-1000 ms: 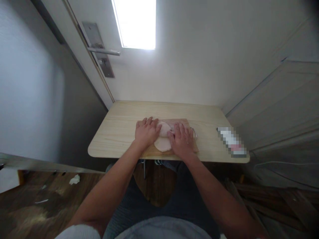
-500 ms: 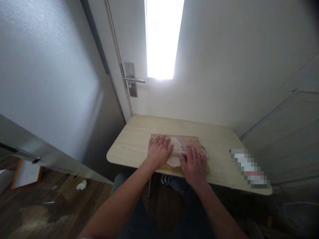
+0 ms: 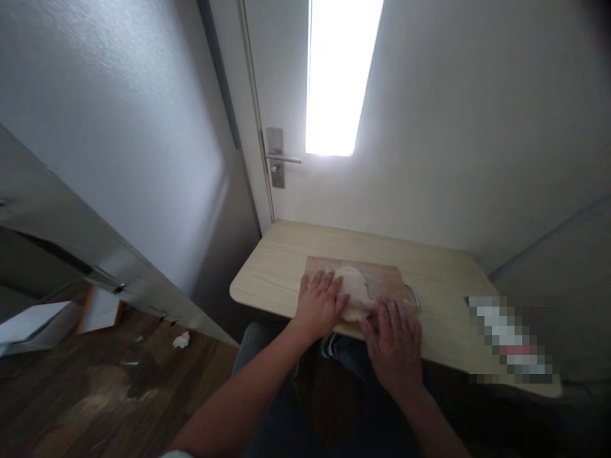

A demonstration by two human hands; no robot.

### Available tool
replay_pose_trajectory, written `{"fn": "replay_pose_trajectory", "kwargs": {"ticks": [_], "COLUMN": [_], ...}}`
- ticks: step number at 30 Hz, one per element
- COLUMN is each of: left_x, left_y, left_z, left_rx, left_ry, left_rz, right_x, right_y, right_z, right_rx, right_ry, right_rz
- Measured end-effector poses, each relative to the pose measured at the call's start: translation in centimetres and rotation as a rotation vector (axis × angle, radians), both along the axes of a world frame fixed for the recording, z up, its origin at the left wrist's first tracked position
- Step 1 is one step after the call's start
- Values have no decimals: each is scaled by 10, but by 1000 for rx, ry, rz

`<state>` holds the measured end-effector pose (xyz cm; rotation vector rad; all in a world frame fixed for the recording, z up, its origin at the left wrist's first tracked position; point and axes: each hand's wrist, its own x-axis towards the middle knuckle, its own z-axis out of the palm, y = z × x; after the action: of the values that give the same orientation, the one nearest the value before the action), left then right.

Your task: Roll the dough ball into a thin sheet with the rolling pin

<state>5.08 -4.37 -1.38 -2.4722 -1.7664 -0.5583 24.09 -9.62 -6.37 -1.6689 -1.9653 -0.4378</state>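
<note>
A flat, pale piece of dough [image 3: 354,284] lies on a wooden cutting board [image 3: 384,275] with a metal loop handle [image 3: 413,296] at its right end. My left hand [image 3: 321,301] rests with fingers stretched out over the dough's left edge. At the dough's lower right side, my right hand [image 3: 395,337] lies flat with its fingers extended, partly over the board. Whitish traces show on the right hand and on the board. Parts of the dough and board are hidden beneath both hands.
The board sits on a light wooden table [image 3: 286,254] set against a door with a metal handle [image 3: 282,159]. A blurred-out, pixelated item [image 3: 510,340] lies at the table's right. Crumpled white paper [image 3: 181,340] and an orange-edged object [image 3: 100,310] are on the floor at left.
The whole view has shifted, so the table appears further right. My right hand has drawn back toward me on the board, and my left hand stays at the dough's left side.
</note>
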Motion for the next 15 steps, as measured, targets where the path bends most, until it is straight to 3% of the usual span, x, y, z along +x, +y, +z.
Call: {"fn": "replay_pose_trajectory", "kwargs": {"ticks": [8, 15], "left_x": [6, 8], "left_y": [45, 77], "left_z": [7, 5], "left_rx": [37, 8], "left_ry": [12, 28], "left_rz": [19, 23], "right_x": [7, 5], "right_y": [58, 93], "right_z": [8, 39], "right_rx": [-55, -308], "right_ry": [-71, -117], "right_rz": [-32, -62]}}
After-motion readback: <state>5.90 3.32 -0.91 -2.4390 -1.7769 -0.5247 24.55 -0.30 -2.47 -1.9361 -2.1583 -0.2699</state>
